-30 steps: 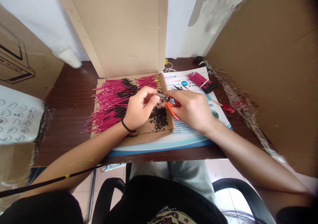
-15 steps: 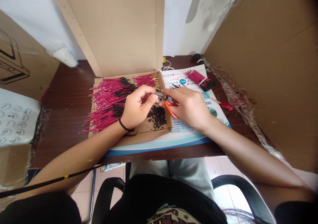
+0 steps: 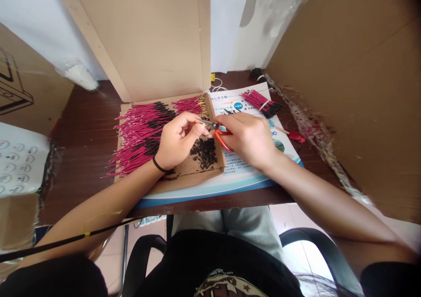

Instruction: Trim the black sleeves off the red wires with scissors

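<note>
Over an open cardboard box (image 3: 158,42) on a dark wooden bench (image 3: 83,112), the left hand (image 3: 179,147) had its fingers (image 3: 194,130) pinched together on a thin wire (image 3: 205,123), whose tip reached the jaws of orange-handled cutters (image 3: 223,140) held in the right hand (image 3: 246,140), with those fingers (image 3: 230,120) clamped around the handles (whether the jaws were biting could not be told). Loose magenta wires (image 3: 141,134) lay fanned across the box beside a heap of black snippings (image 3: 204,153), just below the hands. A banded wire bundle (image 3: 259,104) sat on a printed leaflet (image 3: 250,174) to the right
</note>
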`<state>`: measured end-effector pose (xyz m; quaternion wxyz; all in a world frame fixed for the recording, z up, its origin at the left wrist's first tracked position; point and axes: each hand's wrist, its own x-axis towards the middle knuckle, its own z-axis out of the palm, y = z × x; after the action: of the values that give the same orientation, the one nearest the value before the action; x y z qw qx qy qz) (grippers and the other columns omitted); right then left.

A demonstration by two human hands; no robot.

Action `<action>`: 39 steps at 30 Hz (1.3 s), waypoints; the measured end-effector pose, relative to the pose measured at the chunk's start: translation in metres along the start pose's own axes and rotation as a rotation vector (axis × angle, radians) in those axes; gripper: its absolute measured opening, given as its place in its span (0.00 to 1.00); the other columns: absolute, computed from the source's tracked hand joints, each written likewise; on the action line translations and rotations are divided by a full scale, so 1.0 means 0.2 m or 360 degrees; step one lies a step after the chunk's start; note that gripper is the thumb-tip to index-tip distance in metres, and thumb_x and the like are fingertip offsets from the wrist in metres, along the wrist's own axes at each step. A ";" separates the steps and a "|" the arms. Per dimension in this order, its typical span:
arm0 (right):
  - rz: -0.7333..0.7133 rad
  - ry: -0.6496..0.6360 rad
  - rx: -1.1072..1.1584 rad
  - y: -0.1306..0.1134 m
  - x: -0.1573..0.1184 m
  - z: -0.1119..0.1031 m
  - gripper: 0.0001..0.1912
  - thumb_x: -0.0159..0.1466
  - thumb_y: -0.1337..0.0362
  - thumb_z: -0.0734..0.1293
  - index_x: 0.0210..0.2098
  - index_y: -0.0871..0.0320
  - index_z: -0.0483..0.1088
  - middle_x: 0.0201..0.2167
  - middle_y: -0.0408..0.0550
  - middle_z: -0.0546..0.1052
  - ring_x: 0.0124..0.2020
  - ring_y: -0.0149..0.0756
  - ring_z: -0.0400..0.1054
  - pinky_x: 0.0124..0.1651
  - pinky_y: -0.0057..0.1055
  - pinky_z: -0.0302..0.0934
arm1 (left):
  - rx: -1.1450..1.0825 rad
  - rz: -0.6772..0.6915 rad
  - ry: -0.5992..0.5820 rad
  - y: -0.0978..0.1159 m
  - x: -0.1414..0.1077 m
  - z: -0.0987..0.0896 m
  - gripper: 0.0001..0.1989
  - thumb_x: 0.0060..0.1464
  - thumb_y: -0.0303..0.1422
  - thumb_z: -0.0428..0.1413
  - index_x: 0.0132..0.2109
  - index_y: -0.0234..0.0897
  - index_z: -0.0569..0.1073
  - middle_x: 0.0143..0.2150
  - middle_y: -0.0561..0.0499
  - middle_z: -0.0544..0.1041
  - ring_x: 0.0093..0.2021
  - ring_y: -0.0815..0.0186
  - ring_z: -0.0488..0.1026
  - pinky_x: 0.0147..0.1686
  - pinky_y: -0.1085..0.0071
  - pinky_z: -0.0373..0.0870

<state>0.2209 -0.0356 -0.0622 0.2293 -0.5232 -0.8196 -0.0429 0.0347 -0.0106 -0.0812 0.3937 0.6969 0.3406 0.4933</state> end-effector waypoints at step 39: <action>0.0060 -0.0025 0.0311 0.00 0.01 0.01 0.18 0.66 0.54 0.62 0.42 0.58 0.77 0.29 0.50 0.78 0.30 0.35 0.69 0.33 0.30 0.57 | -0.0038 -0.0040 0.0074 -0.04 0.00 0.00 0.11 0.52 0.40 0.62 0.35 0.36 0.74 0.34 0.49 0.79 0.33 0.68 0.76 0.33 0.72 0.72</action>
<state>0.2198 -0.0335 -0.0636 0.2737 -0.5141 -0.8116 0.0458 0.0331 -0.0066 -0.0888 0.4002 0.6761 0.3523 0.5086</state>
